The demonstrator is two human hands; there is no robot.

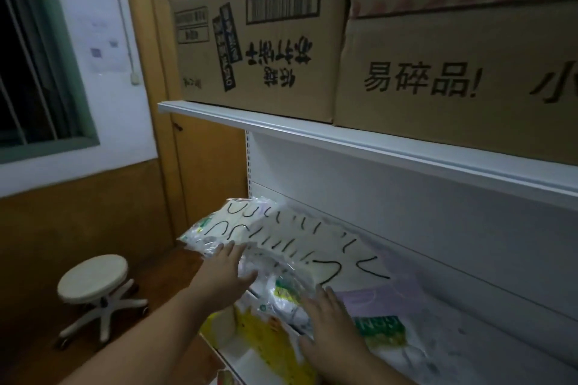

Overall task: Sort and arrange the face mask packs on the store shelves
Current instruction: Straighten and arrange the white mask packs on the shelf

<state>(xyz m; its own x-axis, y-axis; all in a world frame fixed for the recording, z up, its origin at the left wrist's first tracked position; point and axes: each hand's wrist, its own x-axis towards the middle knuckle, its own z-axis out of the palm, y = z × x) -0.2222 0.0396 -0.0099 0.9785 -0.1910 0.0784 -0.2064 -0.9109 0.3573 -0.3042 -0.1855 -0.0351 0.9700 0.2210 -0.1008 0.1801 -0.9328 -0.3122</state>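
Several clear plastic face mask packs lie stacked on the white lower shelf [469, 259]. The top pack [281, 234] shows white masks with black ear loops and overhangs the shelf's left end. My left hand [226, 275] rests flat on its near edge with fingers straight. My right hand [331, 328] lies flat with spread fingers on a pack with green and yellow print [287, 294] below it. A lilac mask pack [375, 297] lies just right of that hand. A yellow pack [266, 344] sits at the shelf's front.
The upper shelf [375, 147] juts out overhead and carries two large cardboard boxes [259, 50] [463, 72]. A round white stool [93, 287] on castors stands on the floor at the left. A barred window [34, 66] is in the left wall.
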